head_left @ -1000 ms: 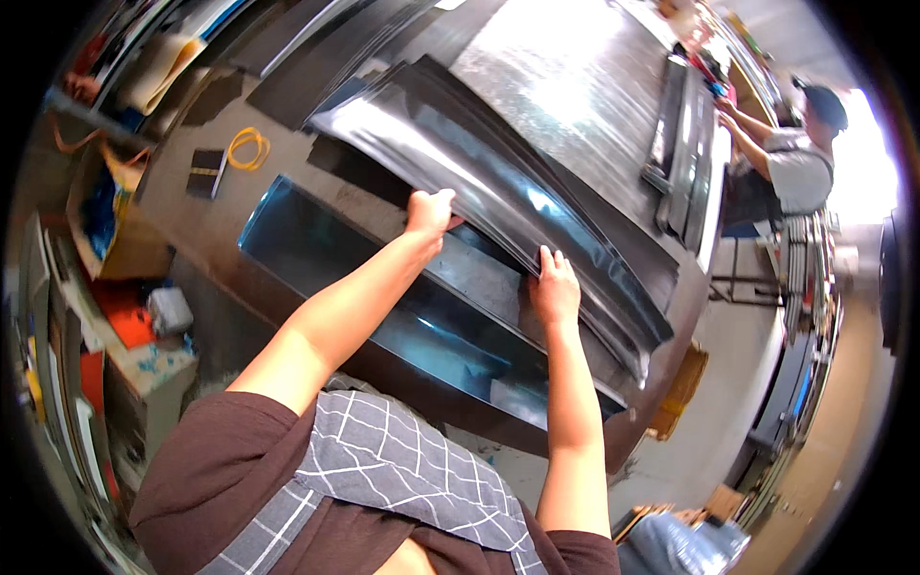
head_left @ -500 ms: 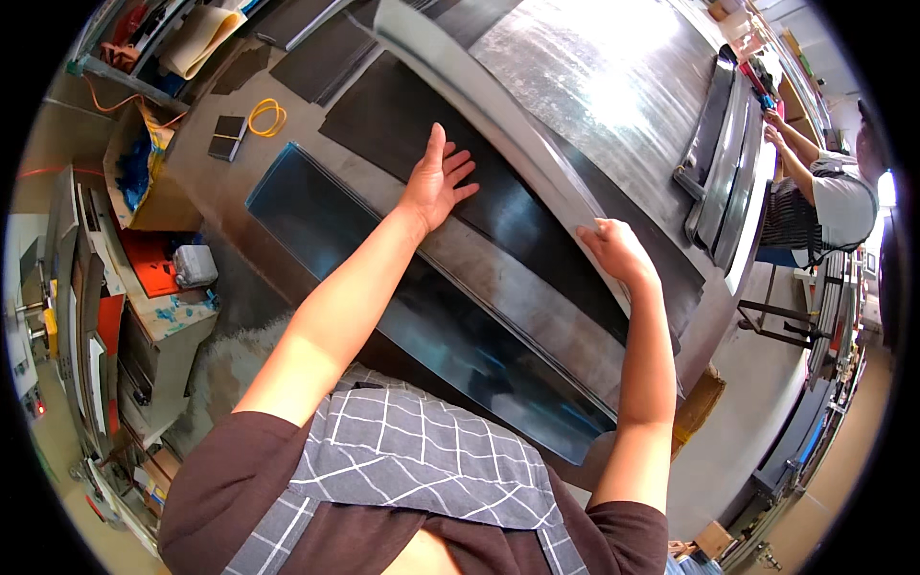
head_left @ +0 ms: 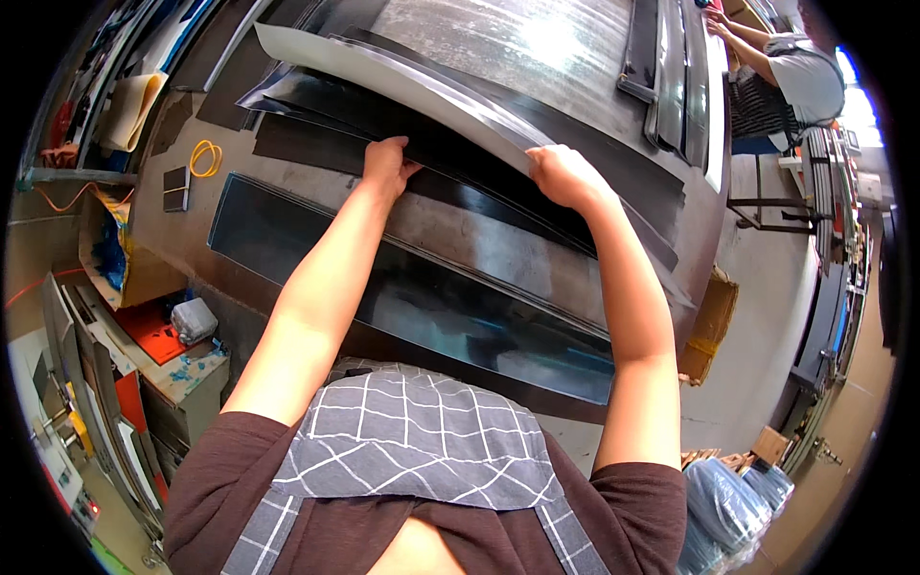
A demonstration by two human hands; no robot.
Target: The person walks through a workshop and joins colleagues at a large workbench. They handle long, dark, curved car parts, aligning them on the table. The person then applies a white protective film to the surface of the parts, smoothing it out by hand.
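While the right hand (head_left: pixel 567 175) pinches the edge of the pale curved sheet (head_left: pixel 383 75), raised beyond the blue-tinted panel (head_left: pixel 441 305), and the left hand (head_left: pixel 386 161) curls closed over the edge of the dark sheet (head_left: pixel 345 105) beneath, unequal lift between hands could rub the faces together and scratch them.

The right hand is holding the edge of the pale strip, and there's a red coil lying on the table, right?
The coil on the table is yellow, not red, as the head view shows. The right hand is indeed holding the pale strip's edge.
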